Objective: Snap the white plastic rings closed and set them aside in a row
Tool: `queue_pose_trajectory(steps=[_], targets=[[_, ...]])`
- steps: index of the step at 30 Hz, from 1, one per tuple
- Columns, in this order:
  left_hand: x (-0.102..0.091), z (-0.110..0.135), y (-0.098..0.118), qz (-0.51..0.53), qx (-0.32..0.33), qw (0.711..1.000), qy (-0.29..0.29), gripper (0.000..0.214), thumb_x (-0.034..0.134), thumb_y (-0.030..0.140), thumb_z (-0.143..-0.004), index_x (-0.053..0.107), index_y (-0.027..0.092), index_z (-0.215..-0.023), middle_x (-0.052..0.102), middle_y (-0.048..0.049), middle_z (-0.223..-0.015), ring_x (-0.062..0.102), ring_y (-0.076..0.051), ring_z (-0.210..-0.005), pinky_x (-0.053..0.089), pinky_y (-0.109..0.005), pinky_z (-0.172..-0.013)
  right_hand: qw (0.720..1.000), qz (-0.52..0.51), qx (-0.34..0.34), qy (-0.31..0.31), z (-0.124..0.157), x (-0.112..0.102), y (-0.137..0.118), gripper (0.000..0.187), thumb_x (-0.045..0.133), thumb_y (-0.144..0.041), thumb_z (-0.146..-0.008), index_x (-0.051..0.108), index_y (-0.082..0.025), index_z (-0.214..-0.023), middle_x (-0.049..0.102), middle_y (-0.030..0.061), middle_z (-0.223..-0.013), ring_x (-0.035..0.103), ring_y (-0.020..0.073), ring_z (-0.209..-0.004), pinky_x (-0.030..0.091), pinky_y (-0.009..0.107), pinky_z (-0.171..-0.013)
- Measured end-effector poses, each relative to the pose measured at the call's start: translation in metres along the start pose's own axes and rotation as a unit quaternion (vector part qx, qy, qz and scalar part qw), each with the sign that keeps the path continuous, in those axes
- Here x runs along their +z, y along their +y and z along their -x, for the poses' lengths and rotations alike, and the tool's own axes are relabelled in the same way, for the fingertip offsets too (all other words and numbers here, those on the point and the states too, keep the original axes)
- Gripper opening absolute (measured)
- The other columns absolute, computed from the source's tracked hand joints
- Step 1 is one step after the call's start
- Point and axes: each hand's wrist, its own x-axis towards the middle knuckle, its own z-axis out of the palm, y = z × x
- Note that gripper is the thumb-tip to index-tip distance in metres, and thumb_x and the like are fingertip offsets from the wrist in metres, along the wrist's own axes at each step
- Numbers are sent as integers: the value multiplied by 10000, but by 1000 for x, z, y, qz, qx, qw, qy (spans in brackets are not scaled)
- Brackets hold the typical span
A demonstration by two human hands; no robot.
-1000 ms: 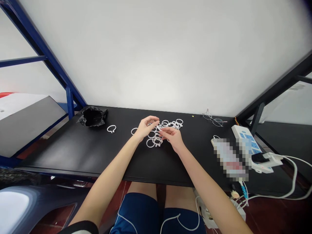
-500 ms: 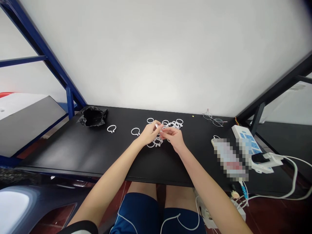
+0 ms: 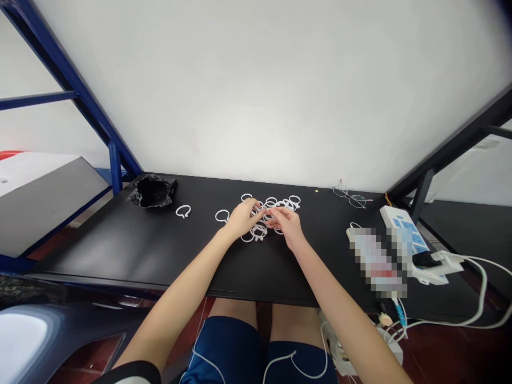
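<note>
A heap of white plastic rings [image 3: 276,205] lies at the middle of the black table [image 3: 132,250]. My left hand [image 3: 242,220] and my right hand [image 3: 287,224] meet over the heap, fingertips pinched together on one white ring between them. Two single rings lie apart to the left, one [image 3: 222,216] close to my left hand and another [image 3: 183,212] further out. A third ring [image 3: 247,197] sits just beyond my left fingers.
A crumpled black bag [image 3: 152,191] rests at the table's back left. Spectacles [image 3: 351,196] lie at the back right. A white power strip [image 3: 408,234] with plugs and cables occupies the right side. Blue frame bars [image 3: 114,165] rise on the left.
My left hand came down from a raised, open pose onto the heap and closed its fingers against those of my right hand. A ring behind it came into view.
</note>
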Motion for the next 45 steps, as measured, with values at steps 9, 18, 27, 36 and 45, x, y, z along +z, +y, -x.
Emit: queue_pose_trajectory(steps=[9, 18, 27, 36, 45], targets=[[0, 4, 1, -127, -10, 992, -18, 319, 430, 487, -921, 580, 211, -974, 600, -66, -979, 596, -204, -875, 448, -302, -750, 1000, 17, -2, 3, 1, 2, 0, 241, 763, -408, -674, 706, -191, -761, 746, 55, -880, 674, 130, -557, 550, 232, -498], [-51, 0, -19, -290, -167, 930, 154, 355, 396, 437, -928, 590, 188, -1091, 548, -164, -1217, 423, -338, -1194, 326, -497, -1000, 1000, 23, -16, 7, 3, 1, -1, 226, 718, -407, -710, 703, -185, -750, 741, 64, -894, 672, 131, -571, 543, 234, -510], [-88, 6, -76, -290, -389, 874, 14, 451, 511, 302, -801, 541, 173, -1232, 472, -232, -1326, 399, -433, -1232, 377, -563, -924, 999, 32, -19, 4, 4, 2, -1, 225, 699, -409, -716, 697, -187, -752, 736, 62, -894, 667, 128, -569, 538, 231, -514], [-81, 4, -74, -273, -314, 909, -9, 478, 476, 185, -770, 564, 159, -1239, 481, -208, -1319, 441, -386, -1209, 415, -473, -939, 999, 25, -19, 8, 2, 0, 0, 226, 706, -412, -703, 702, -187, -728, 735, 55, -855, 653, 123, -553, 533, 228, -502], [-108, 13, -72, -146, -310, 928, -144, 366, 569, 181, -609, 659, 188, -963, 688, -56, -913, 653, -201, -770, 495, -251, -654, 999, 29, -22, 5, 3, 1, 0, 220, 694, -414, -715, 694, -195, -726, 732, 47, -864, 644, 116, -547, 528, 236, -515]])
